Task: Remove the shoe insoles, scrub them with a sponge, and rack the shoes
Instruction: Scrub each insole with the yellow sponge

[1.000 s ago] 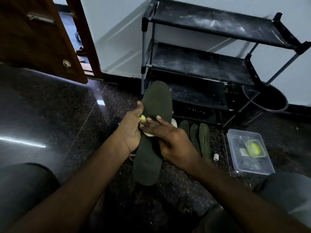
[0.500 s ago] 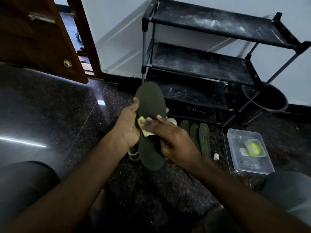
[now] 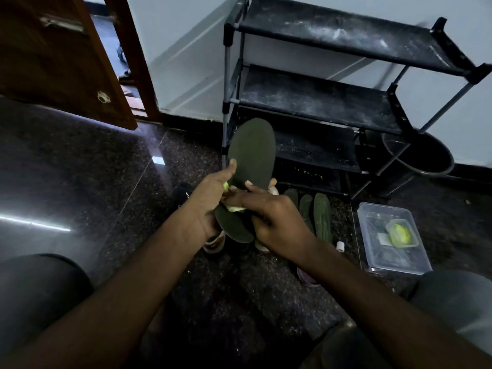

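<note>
I hold a dark green insole (image 3: 253,153) upright over the floor, toe end up, in front of the shoe rack (image 3: 319,102). My left hand (image 3: 210,195) grips its left edge at the middle. My right hand (image 3: 274,222) presses a pale yellow-green sponge (image 3: 235,208) against the insole's face, fingers closed over it. Three more dark insoles (image 3: 320,217) lie side by side on the floor to the right of my hands. A white-soled shoe (image 3: 213,242) shows partly below my left hand, and a black shoe (image 3: 181,193) lies behind my left wrist.
A clear plastic box (image 3: 372,235) holding a yellow-green item stands on the floor at right, with a small white cap (image 3: 340,246) beside it. A dark round basin (image 3: 431,161) sits right of the rack. A wooden door (image 3: 53,62) stands ajar at far left. My knees frame the lower corners.
The insole has tipped away from me, its lower end drawn up toward my hands. Both hands keep their hold, and the sponge stays at the insole's middle.
</note>
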